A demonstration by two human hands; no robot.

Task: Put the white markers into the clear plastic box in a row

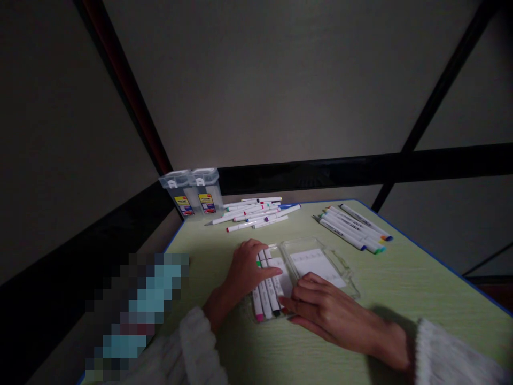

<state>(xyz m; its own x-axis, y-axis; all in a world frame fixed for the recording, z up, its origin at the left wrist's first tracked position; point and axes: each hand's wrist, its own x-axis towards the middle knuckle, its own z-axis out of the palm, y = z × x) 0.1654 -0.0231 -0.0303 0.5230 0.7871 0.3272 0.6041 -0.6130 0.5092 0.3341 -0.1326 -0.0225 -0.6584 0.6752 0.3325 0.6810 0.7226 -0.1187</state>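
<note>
A clear plastic case [304,243] lies unfolded on the table. Several white markers [267,289] lie side by side in its left half, with pink and black ends toward me. My left hand [250,264] curves over the far part of this row; its thumb lies across the markers and its fingers bend at the far left edge. At the near end of the rightmost marker [277,282], the fingers of my right hand [320,302] are pinched together, with a bit of red beside the fingertips. Part of that marker is hidden. White paper [316,263] shows in the case's right half.
Loose markers [256,215] are heaped at the back, and another group [352,227] lies at the right. Two clear lidded boxes [192,195] stand at the back left corner. A wall rises behind the blue-edged table [433,299]. A blurred-out patch covers the left.
</note>
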